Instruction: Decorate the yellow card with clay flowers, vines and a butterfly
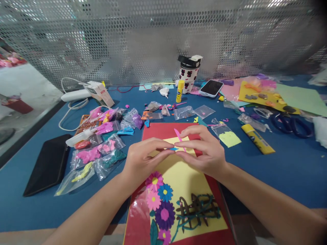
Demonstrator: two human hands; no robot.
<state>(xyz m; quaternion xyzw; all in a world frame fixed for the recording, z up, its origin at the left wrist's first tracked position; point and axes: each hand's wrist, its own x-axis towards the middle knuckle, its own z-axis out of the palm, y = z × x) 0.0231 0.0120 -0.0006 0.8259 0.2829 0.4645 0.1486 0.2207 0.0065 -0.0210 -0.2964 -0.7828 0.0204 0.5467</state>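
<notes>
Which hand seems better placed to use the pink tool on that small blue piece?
Probably the right hand: it holds the pink tool, while the left hand has its fingertips at the small blue piece.

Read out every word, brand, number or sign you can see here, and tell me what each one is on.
None reads clearly.
Upright yellow glue stick: label blurred.
Yellow tube lying on the right: dark label, too blurred.
White box at the back left: print too small and blurred.
</notes>
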